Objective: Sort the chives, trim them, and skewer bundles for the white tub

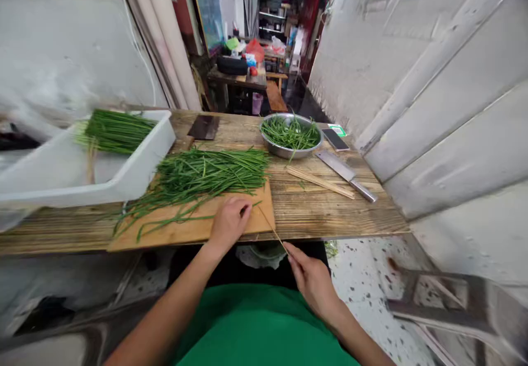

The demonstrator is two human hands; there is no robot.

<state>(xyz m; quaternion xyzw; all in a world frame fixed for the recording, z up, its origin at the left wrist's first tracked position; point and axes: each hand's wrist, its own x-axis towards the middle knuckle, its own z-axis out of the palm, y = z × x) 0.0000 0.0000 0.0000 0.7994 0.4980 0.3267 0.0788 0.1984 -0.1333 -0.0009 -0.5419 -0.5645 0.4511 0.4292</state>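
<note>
My right hand [311, 278] pinches the lower end of a thin bamboo skewer [273, 230], which slants up toward my left hand [231, 222]. The left fingers are curled closed around a green chive stalk; its tip pokes out on the right near the skewer's upper end. Whether skewer and stalk touch, I cannot tell. Under the left hand lies a wooden cutting board [264, 217]. A loose heap of chives [210, 171] covers the board's back and left, with several stalks trailing toward its front left corner.
A white plastic tub [124, 184] at left holds a bundle of chives [119, 131]. Behind right stand a metal bowl [284, 150] of cut greens, a phone [335, 139], a cleaver [338, 165] and loose skewers [319, 182]. The wooden table [330, 217] ends just before my lap.
</note>
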